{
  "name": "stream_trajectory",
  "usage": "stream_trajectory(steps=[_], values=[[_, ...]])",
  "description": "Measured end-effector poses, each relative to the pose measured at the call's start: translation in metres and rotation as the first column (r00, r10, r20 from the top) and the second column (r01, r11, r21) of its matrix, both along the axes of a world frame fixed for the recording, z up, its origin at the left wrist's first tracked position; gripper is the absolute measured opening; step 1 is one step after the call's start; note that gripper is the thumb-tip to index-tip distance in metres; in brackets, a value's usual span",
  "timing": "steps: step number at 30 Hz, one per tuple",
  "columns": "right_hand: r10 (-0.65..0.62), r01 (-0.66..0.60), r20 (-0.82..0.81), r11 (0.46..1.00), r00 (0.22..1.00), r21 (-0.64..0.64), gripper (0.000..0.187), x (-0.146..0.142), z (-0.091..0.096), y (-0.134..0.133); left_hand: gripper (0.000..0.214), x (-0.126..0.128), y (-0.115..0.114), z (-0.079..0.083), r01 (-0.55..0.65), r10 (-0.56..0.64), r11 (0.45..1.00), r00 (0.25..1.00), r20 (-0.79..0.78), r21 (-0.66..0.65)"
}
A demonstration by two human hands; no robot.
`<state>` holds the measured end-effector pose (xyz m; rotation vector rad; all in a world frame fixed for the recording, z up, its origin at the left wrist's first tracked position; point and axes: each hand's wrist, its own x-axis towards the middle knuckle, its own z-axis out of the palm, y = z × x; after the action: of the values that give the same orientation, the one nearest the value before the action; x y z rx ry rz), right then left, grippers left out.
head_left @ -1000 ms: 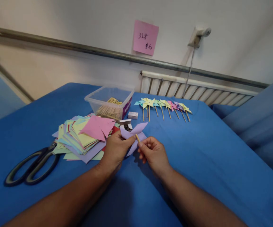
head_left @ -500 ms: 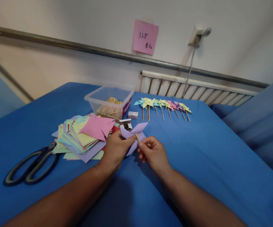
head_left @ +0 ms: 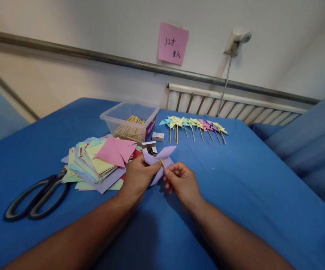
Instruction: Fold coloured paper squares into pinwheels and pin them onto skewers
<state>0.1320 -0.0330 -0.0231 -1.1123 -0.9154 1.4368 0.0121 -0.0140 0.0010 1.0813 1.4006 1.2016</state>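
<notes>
My left hand [head_left: 138, 177] is closed on a purple paper pinwheel [head_left: 166, 152], its thumb across the middle of the paper. Between the thumb and fingers of my right hand [head_left: 181, 182] is a short wooden stick [head_left: 162, 164], whose upper end lies against the pinwheel's centre by my left thumb. Whether a pin joins the two is hidden. Just beyond the pinwheel stands an opened small white box [head_left: 150, 145] with dark little pieces inside. To the left of my left hand lies a pile of coloured paper [head_left: 92, 161], with a cut pink sheet [head_left: 114, 151] on top.
Large dark-handled scissors [head_left: 38, 198] lie left of the paper, blades under it. A clear plastic tub [head_left: 110, 122] of wooden sticks stands behind, beside a closed small box [head_left: 158, 137]. Several finished pinwheels [head_left: 196, 123] lie in a row at the back of the blue-covered table [head_left: 249, 187].
</notes>
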Motion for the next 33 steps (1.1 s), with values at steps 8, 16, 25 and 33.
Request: stream_trajectory(steps=[8, 16, 25, 33], values=[[0.030, -0.030, 0.006, 0.999, 1.000, 0.037, 0.035, 0.002, -0.003, 0.001, 0.026, 0.000, -0.001, -0.002, -0.011, 0.011, 1.000, 1.000, -0.011, 0.001], [-0.044, 0.005, 0.195, 0.980, 0.980, 0.197, 0.018, 0.004, -0.004, -0.003, 0.031, -0.001, 0.000, -0.003, 0.007, -0.004, 0.999, 0.998, 0.059, -0.044], [-0.225, -0.250, 0.655, 0.798, 0.722, 0.549, 0.030, 0.022, 0.009, -0.010, 0.028, 0.001, -0.003, 0.000, 0.025, -0.010, 0.995, 0.988, 0.155, -0.096], [-0.072, -0.184, 0.619, 0.922, 0.782, 0.339, 0.030, 0.022, 0.006, -0.005, 0.025, 0.001, -0.005, 0.003, 0.077, -0.050, 0.991, 0.969, 0.244, -0.105]])
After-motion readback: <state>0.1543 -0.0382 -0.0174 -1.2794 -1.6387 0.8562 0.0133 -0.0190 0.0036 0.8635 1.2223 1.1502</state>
